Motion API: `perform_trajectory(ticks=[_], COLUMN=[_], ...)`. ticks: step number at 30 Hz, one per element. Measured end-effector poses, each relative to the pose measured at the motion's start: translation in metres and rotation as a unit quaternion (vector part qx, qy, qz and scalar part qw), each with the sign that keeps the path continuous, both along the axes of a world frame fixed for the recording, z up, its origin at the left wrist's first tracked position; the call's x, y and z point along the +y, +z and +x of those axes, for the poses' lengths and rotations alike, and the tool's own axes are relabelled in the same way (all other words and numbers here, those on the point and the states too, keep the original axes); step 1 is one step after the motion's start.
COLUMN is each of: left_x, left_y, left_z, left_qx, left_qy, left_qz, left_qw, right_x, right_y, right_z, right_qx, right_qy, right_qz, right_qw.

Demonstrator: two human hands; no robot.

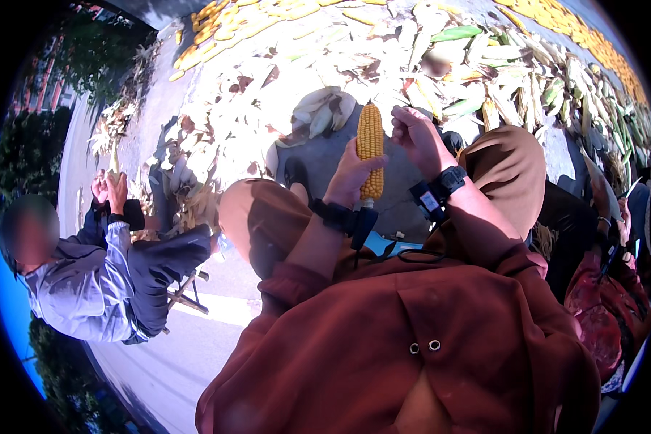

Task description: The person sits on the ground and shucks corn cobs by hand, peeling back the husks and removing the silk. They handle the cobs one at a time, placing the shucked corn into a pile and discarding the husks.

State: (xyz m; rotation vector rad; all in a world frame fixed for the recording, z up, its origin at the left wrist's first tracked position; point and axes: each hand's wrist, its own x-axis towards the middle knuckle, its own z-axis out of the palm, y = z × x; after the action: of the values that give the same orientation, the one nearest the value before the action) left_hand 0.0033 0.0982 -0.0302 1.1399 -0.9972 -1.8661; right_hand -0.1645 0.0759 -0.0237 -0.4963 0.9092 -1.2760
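Observation:
My left hand [351, 174] grips a husked ear of corn [370, 142] around its lower half, with the thumb across the yellow kernels. The ear stands upright in the picture, its bare stalk end just below my hand. To the right of the ear, and apart from it, my right hand [414, 134] is raised with its fingers curled together. Nothing shows between those fingers against the bright background. Beyond the ear, a clump of pale husks [324, 110] lies on the ground.
Loose husks [233, 130] cover the sunlit ground ahead. Unhusked corn ears [564, 97] are heaped to the right, and bare yellow cobs [580, 32] lie farther out. A seated person [87, 293] on the left holds an ear. Another person's sleeve [591, 336] is close on the right.

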Motion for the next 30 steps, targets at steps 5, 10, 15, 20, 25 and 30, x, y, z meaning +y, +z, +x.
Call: perform_trajectory(ticks=[5, 10, 15, 20, 25, 30], left_x=[0.001, 0.004, 0.003, 0.004, 0.005, 0.008], left_y=[-0.004, 0.003, -0.006, -0.008, -0.005, 0.003], left_z=[-0.001, -0.003, -0.002, 0.0, -0.001, -0.001], left_qx=[0.011, 0.003, -0.022, -0.054, -0.083, -0.182], left_qy=[0.002, -0.002, -0.013, -0.011, -0.015, -0.043], left_qz=[-0.011, -0.006, -0.027, -0.047, -0.057, -0.105], left_qw=[1.0, 1.0, 0.999, 0.997, 0.995, 0.977], right_x=[-0.003, -0.003, -0.006, -0.003, -0.008, -0.005], right_y=[-0.015, -0.016, -0.022, -0.021, -0.021, -0.012], right_z=[-0.003, 0.001, 0.008, -0.001, -0.006, 0.0], right_qx=[0.053, 0.147, 0.304, 0.175, 0.109, 0.164], right_qy=[-0.024, -0.009, -0.001, -0.032, -0.052, -0.023], right_qz=[0.031, -0.033, -0.092, -0.026, 0.012, -0.014], right_qw=[0.998, 0.989, 0.948, 0.984, 0.993, 0.986])
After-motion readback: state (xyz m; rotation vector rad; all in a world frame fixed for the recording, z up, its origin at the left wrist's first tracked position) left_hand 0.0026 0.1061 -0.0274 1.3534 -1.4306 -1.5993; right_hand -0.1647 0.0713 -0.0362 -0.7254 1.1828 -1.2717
